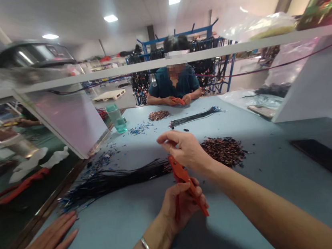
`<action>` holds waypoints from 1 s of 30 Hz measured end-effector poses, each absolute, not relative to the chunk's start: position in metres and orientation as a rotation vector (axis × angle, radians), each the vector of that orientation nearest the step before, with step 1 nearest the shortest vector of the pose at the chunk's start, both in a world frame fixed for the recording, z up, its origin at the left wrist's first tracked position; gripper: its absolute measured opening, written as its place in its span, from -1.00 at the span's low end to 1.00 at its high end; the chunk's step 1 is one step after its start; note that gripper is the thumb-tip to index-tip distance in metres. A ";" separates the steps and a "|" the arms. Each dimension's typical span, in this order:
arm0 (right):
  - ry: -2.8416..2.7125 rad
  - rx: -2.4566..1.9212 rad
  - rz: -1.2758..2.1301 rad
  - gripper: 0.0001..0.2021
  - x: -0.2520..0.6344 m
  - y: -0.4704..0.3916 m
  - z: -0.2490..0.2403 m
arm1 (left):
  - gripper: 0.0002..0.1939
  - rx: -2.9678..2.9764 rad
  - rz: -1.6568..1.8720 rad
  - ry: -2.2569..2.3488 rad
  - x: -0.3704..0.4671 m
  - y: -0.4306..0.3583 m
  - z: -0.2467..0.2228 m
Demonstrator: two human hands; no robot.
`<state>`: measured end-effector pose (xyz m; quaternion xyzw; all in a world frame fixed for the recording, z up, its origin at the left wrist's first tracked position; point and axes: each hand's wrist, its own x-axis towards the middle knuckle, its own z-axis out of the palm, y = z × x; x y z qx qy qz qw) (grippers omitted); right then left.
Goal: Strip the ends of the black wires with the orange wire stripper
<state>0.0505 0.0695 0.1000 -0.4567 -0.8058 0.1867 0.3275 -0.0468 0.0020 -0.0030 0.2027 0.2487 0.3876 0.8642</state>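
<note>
My left hand (183, 205) is wrapped round the handles of an orange-red hand tool (180, 171), whose jaws point up and away from me. Just above the jaws, my right hand (183, 146) has its fingers bent together in a pinch; anything between the fingertips is too small to tell. A bundle of black wires (115, 179) with blue ends lies left of the tool, its other ends beside the jaws. To the right, behind my right wrist, spreads a pile of small copper-coloured and dark pieces (225, 151).
Another person's hand (44, 246) lies flat at the lower left. Across the table (113, 236), a person (176, 83) holds a red tool. Also there: a second wire bundle (195, 117), small copper pile (159, 115), blue bits (139, 128), bottle (117, 118), dark flat object (329, 163).
</note>
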 end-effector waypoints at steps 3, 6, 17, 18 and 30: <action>-2.363 -1.366 0.342 -0.77 0.041 0.082 0.093 | -0.76 0.410 0.794 0.531 -0.043 0.001 -0.004; -2.565 -1.416 0.267 -0.81 0.021 0.099 0.088 | -0.78 0.384 0.791 0.547 -0.040 0.000 -0.006; -3.097 -1.250 -0.171 -0.86 -0.047 0.132 0.047 | -0.76 0.267 0.767 0.674 -0.036 0.000 -0.004; -3.116 -1.195 -0.200 -0.86 -0.047 0.131 0.044 | -0.76 0.259 0.765 0.679 -0.036 0.000 -0.004; -3.151 -1.167 -0.328 -0.74 -0.035 0.137 0.034 | -0.78 0.221 0.768 0.651 -0.033 0.002 -0.008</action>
